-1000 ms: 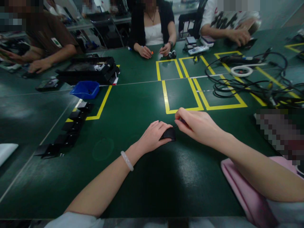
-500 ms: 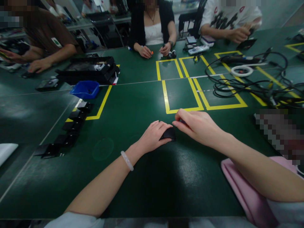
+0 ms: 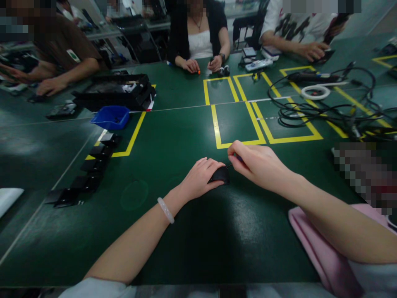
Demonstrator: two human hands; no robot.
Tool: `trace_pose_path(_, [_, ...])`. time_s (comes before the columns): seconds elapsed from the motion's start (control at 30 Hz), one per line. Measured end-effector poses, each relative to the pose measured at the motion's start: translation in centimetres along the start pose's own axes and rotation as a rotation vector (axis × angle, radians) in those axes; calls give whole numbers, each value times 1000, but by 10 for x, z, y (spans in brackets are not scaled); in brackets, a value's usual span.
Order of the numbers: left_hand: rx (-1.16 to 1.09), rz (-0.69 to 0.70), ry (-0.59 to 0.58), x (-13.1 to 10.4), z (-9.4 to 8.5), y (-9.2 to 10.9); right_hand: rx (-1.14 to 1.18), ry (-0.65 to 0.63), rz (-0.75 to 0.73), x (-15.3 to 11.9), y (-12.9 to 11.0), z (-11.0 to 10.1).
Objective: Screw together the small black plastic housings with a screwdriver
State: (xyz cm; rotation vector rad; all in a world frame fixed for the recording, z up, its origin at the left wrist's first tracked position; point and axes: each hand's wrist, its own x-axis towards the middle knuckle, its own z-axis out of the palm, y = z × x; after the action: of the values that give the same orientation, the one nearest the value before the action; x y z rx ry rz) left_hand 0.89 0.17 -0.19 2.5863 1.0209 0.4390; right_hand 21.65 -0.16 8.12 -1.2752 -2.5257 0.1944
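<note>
My left hand [image 3: 201, 177] is closed around a small black plastic part [image 3: 221, 175] and steadies it on the green table. Its far edge and side show past my fingers; the rest is covered. Just to the right, my right hand [image 3: 259, 163] pinches a thin dark tool [image 3: 230, 166], whose narrow shaft reaches to the upper right corner of the part. The tool's handle is mostly inside my fingers, so I cannot tell its exact kind. Over on the left, several black box-like parts [image 3: 93, 165] stand in a slanting row.
A blue bin [image 3: 111, 117] sits behind the row, near stacked black trays [image 3: 136, 93]. Coiled black cables [image 3: 297, 118] lie at the right, beyond yellow tape outlines [image 3: 240, 143]. Pink cloth [image 3: 310, 231] lies under my right forearm. Three people sit across the table.
My right hand has shifted very slightly, with the tool still at the part. My left hand stays put. Across the table, the person at the right has lowered a hand to a dark object.
</note>
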Motion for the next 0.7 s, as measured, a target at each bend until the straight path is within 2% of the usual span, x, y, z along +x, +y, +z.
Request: trace_pose_path(0.7, [-6, 0, 8, -1, 0, -1, -2, -28, -8, 0, -1, 0])
